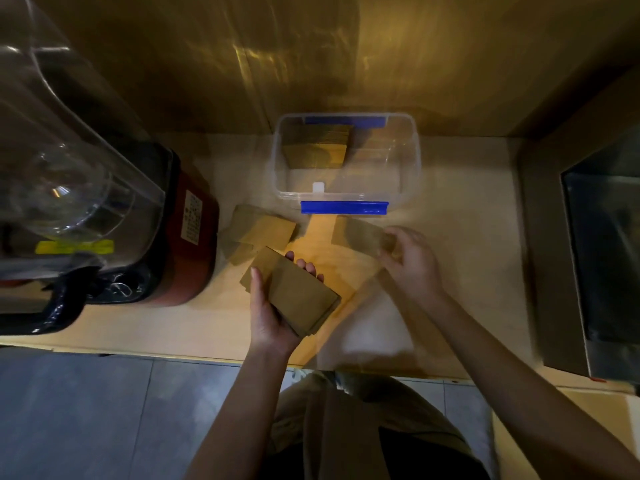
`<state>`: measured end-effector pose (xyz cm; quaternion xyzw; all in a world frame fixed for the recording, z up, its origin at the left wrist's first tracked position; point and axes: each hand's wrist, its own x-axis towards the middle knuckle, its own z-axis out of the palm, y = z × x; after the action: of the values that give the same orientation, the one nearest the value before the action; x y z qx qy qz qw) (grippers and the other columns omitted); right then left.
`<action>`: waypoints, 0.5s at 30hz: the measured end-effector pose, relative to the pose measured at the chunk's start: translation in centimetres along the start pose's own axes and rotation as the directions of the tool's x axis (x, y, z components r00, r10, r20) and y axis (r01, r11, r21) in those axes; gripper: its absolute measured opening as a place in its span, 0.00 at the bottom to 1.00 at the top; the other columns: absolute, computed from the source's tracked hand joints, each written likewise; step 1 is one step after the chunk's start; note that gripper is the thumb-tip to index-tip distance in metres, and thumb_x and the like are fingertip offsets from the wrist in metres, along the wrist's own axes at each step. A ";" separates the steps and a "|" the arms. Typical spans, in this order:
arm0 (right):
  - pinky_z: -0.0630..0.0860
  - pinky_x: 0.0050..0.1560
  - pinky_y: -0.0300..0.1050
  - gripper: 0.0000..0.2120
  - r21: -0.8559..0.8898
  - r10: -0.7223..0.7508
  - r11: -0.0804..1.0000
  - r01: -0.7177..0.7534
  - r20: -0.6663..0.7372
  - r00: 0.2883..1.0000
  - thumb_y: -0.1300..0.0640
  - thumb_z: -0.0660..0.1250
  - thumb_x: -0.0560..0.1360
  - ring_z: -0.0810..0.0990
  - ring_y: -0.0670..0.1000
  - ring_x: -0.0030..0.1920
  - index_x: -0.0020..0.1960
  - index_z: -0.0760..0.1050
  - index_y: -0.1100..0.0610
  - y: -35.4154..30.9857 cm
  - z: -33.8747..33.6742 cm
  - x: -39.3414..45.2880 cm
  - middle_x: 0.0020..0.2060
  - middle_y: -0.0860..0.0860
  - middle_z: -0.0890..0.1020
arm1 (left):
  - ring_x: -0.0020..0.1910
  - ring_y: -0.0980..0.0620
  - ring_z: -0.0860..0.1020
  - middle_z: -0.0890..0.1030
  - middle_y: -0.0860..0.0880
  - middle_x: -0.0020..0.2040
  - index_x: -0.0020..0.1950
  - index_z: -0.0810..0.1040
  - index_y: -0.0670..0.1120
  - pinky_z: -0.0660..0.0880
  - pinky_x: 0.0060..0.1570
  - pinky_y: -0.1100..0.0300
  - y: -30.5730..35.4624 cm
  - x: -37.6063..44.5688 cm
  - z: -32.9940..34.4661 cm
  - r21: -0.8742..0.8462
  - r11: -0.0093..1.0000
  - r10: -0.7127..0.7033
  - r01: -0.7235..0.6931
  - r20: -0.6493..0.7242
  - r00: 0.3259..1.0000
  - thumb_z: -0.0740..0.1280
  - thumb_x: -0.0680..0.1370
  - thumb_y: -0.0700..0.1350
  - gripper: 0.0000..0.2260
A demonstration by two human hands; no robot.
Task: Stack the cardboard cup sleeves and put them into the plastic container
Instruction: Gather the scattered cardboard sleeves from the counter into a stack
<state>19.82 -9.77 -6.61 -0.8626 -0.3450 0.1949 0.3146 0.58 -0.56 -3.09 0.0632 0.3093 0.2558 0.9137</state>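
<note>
Item: cardboard cup sleeves, flat, brown, creased along both long edges.

Held stack (298, 292): several sleeves lying on the left hand (268, 315), thumb over the near-left corner, fingertips curled up at the far edge. The layers are fanned at the near end (not squared), so a loose hold or a tilt of the palm could let the lower ones slide out onto the surface (460, 237).

Single sleeve (360, 235): pinched at its right end by the right hand (410, 263), blurred, just off the surface. Held by one end only, it may droop or twist and land skewed on the stack.

Loose sleeves (258, 233): a few overlapping on the surface, just beyond the held stack and beside the red appliance (194, 237). A reach could push them against it.

Plastic container (410, 174): clear, lid off, blue latches; a stored stack (317, 147) sits at its far left. An untidy bundle could catch the rim or topple the stored ones.
</note>
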 end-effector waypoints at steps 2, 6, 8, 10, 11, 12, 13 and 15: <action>0.64 0.66 0.49 0.23 -0.103 -0.027 0.994 0.033 0.055 0.998 0.61 0.69 0.70 0.70 0.60 0.65 0.64 0.70 0.60 1.0 0.7 0.9 0.63 0.60 0.75 | 0.43 0.53 0.80 0.81 0.50 0.42 0.52 0.76 0.48 0.78 0.52 0.56 0.1 0.0 -0.1 -0.002 1.000 0.011 -0.011 -0.006 1.000 0.75 0.57 0.61 0.29; 0.55 0.73 0.50 0.32 -0.238 0.005 0.970 0.048 0.217 0.976 0.57 0.67 0.71 0.58 0.56 0.73 0.72 0.58 0.57 2.7 2.2 1.5 0.73 0.57 0.62 | 0.44 0.53 0.80 0.80 0.50 0.43 0.52 0.76 0.49 0.78 0.52 0.56 0.1 0.3 -0.3 -0.026 1.000 0.006 -0.006 -0.016 1.000 0.75 0.57 0.61 0.28; 0.54 0.74 0.51 0.32 -0.290 0.004 0.955 0.064 0.229 0.973 0.55 0.65 0.72 0.56 0.54 0.74 0.72 0.57 0.57 3.2 2.7 1.4 0.74 0.56 0.61 | 0.44 0.53 0.80 0.80 0.50 0.43 0.52 0.76 0.49 0.78 0.51 0.56 0.1 0.4 -0.3 -0.030 1.000 0.005 -0.006 -0.023 1.000 0.75 0.57 0.61 0.28; 0.53 0.73 0.50 0.30 -0.333 -0.006 0.939 0.085 0.231 0.973 0.54 0.64 0.73 0.56 0.54 0.74 0.72 0.57 0.56 3.5 2.9 1.2 0.74 0.55 0.61 | 0.44 0.52 0.80 0.81 0.50 0.43 0.52 0.76 0.49 0.78 0.51 0.56 0.2 0.6 -0.2 -0.033 0.999 0.006 -0.007 -0.030 1.000 0.76 0.57 0.61 0.28; 0.53 0.73 0.50 0.30 -0.342 -0.011 0.935 0.093 0.233 0.973 0.53 0.64 0.74 0.56 0.54 0.74 0.72 0.58 0.56 3.6 2.9 1.1 0.74 0.55 0.61 | 0.43 0.52 0.81 0.81 0.50 0.43 0.52 0.76 0.49 0.79 0.50 0.56 0.2 0.7 -0.2 -0.037 0.999 0.004 -0.005 -0.033 0.999 0.76 0.57 0.60 0.29; 0.54 0.73 0.51 0.29 -0.346 -0.017 0.933 0.098 0.229 0.973 0.53 0.64 0.74 0.57 0.54 0.74 0.72 0.59 0.56 3.6 2.9 1.0 0.74 0.55 0.62 | 0.43 0.52 0.81 0.81 0.50 0.43 0.52 0.77 0.49 0.79 0.50 0.56 0.2 0.8 -0.1 -0.042 0.999 -0.001 -0.001 -0.038 0.999 0.76 0.56 0.60 0.29; 0.54 0.72 0.51 0.28 -0.348 -0.020 0.932 0.100 0.225 0.974 0.53 0.64 0.74 0.57 0.54 0.74 0.71 0.60 0.56 3.7 2.9 0.9 0.74 0.54 0.62 | 0.43 0.52 0.81 0.82 0.50 0.43 0.52 0.77 0.49 0.79 0.49 0.55 0.1 0.9 -0.1 -0.047 0.999 -0.006 0.004 -0.043 0.999 0.77 0.56 0.60 0.29; 0.54 0.72 0.51 0.26 -0.361 -0.024 0.927 0.104 0.218 0.976 0.53 0.64 0.74 0.57 0.54 0.73 0.70 0.62 0.55 3.6 2.8 0.8 0.74 0.54 0.62 | 0.43 0.52 0.81 0.82 0.49 0.43 0.52 0.78 0.49 0.79 0.48 0.55 0.0 1.1 0.1 -0.051 0.999 -0.012 0.010 -0.058 0.998 0.78 0.54 0.59 0.30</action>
<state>20.49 -10.11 -11.20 -0.8691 -0.4349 0.2059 0.1145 1.37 0.07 -3.64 0.0309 0.3294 0.2603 0.9071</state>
